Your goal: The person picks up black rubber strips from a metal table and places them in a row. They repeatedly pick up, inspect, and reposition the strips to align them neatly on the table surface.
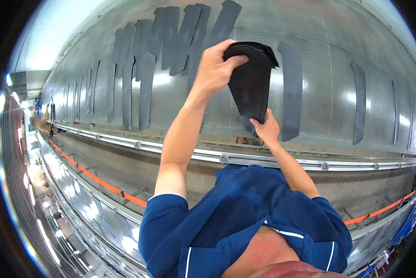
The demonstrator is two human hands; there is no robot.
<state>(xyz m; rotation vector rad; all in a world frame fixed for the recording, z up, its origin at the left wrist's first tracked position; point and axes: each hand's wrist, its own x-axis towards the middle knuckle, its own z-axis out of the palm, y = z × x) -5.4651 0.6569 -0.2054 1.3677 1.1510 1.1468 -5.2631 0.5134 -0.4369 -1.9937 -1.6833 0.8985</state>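
My left hand grips the wide upper end of a stack of dark cut panels, its thumb lying on the top face. At the narrow lower end, my right hand pinches the same stack between thumb and fingers. The panels are black, flat and printed with small lettering; their material is not certain. The stack is held up over a long translucent ribbed table surface. Just right of it a grey strip-shaped panel lies on that surface.
Many similar grey panels lie at the upper left, some overlapping; another panel lies at the right. A metal rail with round knobs runs along the table's near edge. Another person stands at the far left.
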